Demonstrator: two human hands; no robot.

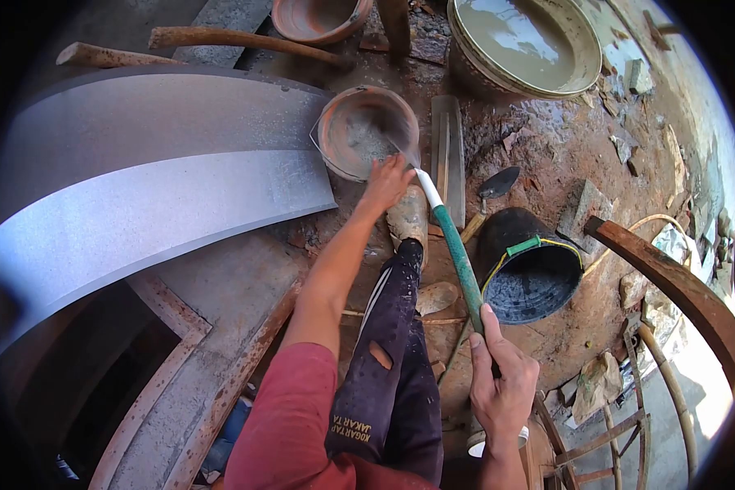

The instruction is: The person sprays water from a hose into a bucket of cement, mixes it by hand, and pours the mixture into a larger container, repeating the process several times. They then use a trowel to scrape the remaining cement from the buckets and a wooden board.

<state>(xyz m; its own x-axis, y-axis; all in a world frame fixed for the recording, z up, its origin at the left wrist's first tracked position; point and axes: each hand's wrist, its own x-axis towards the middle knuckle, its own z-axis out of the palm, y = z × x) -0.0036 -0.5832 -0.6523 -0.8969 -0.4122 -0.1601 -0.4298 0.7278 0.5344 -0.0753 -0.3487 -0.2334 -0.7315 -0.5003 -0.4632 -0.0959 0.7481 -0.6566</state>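
Observation:
My right hand [503, 371] is wrapped around a green hose [459, 245], thumb lying along it. The hose's white pipe end [427, 187] points at an orange-brown bucket [343, 122] with a thin wire handle. A blurred spray of water leaves the pipe end and goes into the bucket, where grey, wet residue shows. My left hand [388, 184] reaches over the bucket's near rim, close beside the pipe end, with its fingers stretched out and nothing in them. One of my feet, in a mud-stained shoe [408, 214], stands just below the bucket.
A large tub of murky water [592, 61] stands at upper right. A black bucket [518, 245] lies tipped beside a trowel [498, 183]. Curved sheet metal [171, 196] fills the left side. Wooden handles, a reddish basin [318, 33] and stone pieces surround the muddy ground.

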